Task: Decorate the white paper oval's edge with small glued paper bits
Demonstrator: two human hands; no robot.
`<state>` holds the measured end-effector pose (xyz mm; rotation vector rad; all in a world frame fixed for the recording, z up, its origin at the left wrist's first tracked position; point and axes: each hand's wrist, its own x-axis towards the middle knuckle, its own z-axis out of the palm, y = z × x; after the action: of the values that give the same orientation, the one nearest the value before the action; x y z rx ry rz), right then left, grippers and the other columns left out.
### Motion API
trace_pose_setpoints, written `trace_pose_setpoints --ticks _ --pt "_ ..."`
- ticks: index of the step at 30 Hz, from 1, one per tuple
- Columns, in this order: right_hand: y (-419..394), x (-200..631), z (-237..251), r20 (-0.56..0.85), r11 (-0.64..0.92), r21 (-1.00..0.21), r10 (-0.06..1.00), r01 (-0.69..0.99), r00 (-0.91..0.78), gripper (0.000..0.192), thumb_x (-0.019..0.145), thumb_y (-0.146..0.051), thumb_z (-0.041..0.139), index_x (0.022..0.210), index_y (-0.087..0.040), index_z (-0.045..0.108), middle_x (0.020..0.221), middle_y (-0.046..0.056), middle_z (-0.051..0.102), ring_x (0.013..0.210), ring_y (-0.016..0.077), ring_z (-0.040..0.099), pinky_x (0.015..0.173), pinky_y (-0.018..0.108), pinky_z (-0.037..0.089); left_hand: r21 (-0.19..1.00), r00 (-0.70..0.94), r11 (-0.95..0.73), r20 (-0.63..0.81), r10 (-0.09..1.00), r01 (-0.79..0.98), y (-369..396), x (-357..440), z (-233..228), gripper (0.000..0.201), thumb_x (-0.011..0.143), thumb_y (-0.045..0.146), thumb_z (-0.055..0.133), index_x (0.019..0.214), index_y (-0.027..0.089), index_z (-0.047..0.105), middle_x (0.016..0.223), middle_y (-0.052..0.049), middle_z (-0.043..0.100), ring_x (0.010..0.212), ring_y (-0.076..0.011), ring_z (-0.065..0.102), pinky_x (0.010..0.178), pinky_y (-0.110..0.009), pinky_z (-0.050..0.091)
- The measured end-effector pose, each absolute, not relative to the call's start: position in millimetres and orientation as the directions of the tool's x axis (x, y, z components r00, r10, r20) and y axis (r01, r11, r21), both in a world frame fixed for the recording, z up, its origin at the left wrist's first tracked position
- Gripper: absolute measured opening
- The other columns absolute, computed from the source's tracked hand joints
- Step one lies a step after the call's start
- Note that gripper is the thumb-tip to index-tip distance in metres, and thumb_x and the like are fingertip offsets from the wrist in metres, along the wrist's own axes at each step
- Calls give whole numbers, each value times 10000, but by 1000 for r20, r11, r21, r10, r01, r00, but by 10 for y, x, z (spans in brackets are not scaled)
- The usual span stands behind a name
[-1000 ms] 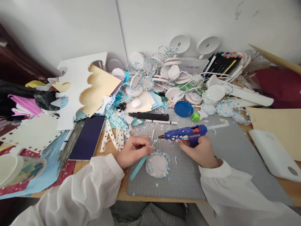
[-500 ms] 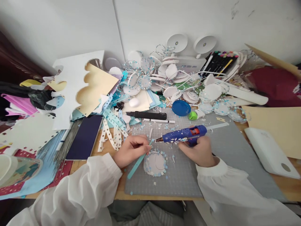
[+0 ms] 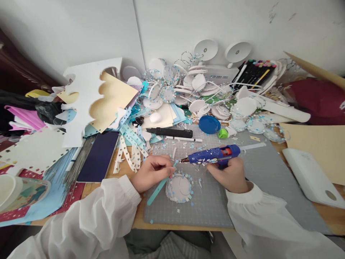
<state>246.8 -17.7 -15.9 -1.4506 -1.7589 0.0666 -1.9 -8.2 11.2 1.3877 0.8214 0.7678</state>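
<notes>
On the mat, a disc lies just right of the left hand, which pinches a strip; the right hand, farther right, grips a glue gun.

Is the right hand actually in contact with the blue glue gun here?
Touching. The head view shows the right hand closed around the handle of the blue glue gun, with no gap between them.

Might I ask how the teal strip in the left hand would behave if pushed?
The teal strip looks thin and narrow, so probably light and apt to bend. Its lower end juts straight from the left hand, perhaps suggesting slight stiffness.
</notes>
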Motion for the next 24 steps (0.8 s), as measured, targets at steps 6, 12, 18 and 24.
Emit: trace_pose_setpoints --ticks 6,12,18,24 --pt "-174 2476 -157 555 332 -507 832 795 7 258 637 -248 579 444 -225 408 384 -44 417 379 108 398 456 275 390 999 521 38 -41 852 16 -83 -22 98 274 801 221 599 544 124 594 602 3 492 581 -106 439 581 -253 325" --pt "-171 2474 -163 575 353 -490 818 797 -9 256 650 -245 568 447 -220 413 375 -47 418 366 110 407 431 263 372 999 520 35 -36 853 13 -78 -15 105 277 803 219 594 542 126 593 599 3 486 583 -108 438 583 -256 325" --pt "-171 2478 -177 570 347 -502 822 792 1 237 655 -249 567 456 -218 442 376 -44 418 385 120 427 454 267 392 999 520 39 -40 853 12 -77 -9 111 276 799 226 595 542 126 592 602 2 487 581 -109 436 578 -256 322" --pt "-176 2468 -159 560 338 -514 828 788 10 210 650 -245 561 472 -226 450 382 -37 437 420 146 481 467 271 406 999 517 41 -48 855 26 -73 -11 130 279 792 233 596 534 127 589 595 3 485 580 -107 438 580 -253 326"
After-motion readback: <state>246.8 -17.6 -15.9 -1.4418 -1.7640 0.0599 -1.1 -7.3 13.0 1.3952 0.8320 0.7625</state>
